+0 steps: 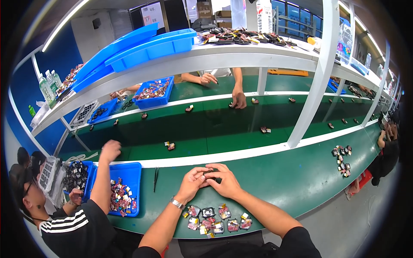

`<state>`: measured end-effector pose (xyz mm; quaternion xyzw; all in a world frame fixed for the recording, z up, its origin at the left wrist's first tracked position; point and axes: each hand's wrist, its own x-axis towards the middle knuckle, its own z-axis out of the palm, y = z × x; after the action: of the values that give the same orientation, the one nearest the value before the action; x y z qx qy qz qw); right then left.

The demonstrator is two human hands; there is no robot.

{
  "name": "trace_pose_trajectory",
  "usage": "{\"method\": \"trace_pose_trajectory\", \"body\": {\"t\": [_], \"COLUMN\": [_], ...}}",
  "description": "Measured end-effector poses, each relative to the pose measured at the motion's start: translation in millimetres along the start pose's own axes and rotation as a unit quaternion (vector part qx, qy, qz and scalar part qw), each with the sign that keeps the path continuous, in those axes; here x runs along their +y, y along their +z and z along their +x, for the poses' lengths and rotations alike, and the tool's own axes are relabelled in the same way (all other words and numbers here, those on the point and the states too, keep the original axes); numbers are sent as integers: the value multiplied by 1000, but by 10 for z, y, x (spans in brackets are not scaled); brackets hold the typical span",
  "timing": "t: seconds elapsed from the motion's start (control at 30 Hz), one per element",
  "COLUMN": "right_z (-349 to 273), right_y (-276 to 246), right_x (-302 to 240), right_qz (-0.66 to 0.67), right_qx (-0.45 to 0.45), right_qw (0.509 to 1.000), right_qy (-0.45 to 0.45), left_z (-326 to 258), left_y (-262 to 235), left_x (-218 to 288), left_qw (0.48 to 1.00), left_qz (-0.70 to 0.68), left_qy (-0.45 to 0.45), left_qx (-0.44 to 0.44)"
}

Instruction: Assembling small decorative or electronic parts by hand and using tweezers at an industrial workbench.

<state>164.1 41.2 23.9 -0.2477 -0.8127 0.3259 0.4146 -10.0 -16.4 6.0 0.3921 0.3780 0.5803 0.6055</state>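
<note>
Above the near green bench, my left hand (192, 184) and my right hand (224, 181) meet with their fingers curled together. Between them they grip a small dark device part (211, 173), mostly covered by the fingers, so its exact kind is not visible. Just below my wrists lies a cluster of small electronic assemblies (218, 227), dark casings with reddish boards and white or yellow pieces. A pair of black tweezers (155, 179) rests on the bench to the left of my left hand.
Left of me, a co-worker (73, 215) reaches past a blue bin (137, 202) of small boards. Farther off runs a dark green conveyor (223, 139) with scattered assemblies, where another person's hand (238, 99) works. A white post (314, 81) and overhead shelf (223, 58) frame the bench.
</note>
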Motion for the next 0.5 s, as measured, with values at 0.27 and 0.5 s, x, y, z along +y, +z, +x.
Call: {"method": "trace_pose_trajectory", "body": {"t": [0.27, 0.5], "right_z": [-11, 22], "right_y": [-2, -15], "right_x": [45, 13], "right_qz": [-5, -35], "right_qx": [1, 40], "right_qw": [1000, 998], "right_qy": [-5, -21], "left_z": [7, 27], "left_y": [58, 131], "left_x": [-11, -5], "left_qw": [1000, 1000], "left_qz": [-27, -22], "left_qy": [5, 10], "left_qx": [-8, 15]}}
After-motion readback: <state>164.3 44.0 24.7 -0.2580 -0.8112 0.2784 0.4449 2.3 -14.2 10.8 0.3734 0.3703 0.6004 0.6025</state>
